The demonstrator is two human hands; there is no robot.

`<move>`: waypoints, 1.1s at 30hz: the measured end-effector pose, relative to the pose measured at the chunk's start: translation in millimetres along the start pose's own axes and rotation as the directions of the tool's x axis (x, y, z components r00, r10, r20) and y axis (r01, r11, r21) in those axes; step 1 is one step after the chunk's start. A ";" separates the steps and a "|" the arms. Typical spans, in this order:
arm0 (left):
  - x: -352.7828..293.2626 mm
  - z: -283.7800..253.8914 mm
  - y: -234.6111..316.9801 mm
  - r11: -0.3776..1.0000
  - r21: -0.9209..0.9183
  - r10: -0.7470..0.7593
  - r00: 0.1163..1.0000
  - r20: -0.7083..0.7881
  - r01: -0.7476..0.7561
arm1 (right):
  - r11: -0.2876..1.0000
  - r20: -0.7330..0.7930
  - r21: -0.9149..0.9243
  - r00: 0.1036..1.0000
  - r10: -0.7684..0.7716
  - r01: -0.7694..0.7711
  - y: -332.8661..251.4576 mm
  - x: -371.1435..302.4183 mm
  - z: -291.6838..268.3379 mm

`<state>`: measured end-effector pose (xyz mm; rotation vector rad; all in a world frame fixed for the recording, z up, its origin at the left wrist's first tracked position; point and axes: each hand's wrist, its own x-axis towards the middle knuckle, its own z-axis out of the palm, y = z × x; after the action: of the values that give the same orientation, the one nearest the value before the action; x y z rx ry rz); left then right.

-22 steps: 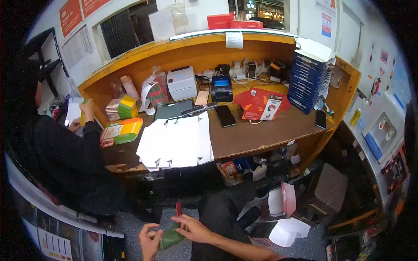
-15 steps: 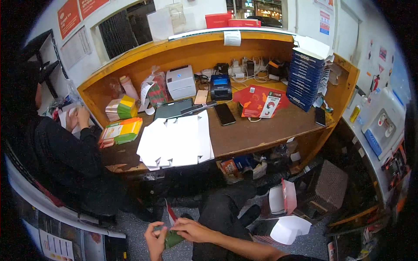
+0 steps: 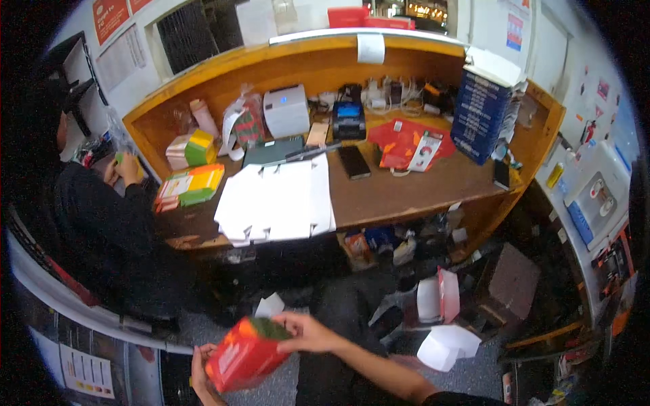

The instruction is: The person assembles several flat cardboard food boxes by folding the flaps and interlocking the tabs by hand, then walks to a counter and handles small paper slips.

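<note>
Between left hand (image 3: 200,373) and right hand (image 3: 306,333), a red-and-green paperboard carton (image 3: 245,357) is clamped, pretty much box-shaped; a white flap (image 3: 271,306) looks left open, and flat white blanks (image 3: 276,203) beyond aren't folded yet.

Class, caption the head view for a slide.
Left hand and right hand hold a red-and-green cardboard box before a brown wooden desk.

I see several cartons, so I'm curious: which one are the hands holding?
The red carton with a green patch, between left hand and right hand; the pink-sided carton and white carton, lower right, are untouched.
</note>
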<state>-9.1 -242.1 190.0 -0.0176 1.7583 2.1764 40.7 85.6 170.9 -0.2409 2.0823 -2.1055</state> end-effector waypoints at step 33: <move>-0.4 150.2 -48.0 0.860 -0.220 0.313 0.816 -0.486 -0.460 | 0.338 0.129 0.906 0.928 0.349 -0.253 -7.9 -2.7 42.5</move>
<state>34.6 -91.0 179.7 -0.2658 1.7000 2.9493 53.2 44.9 179.3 0.3885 0.5669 -2.6234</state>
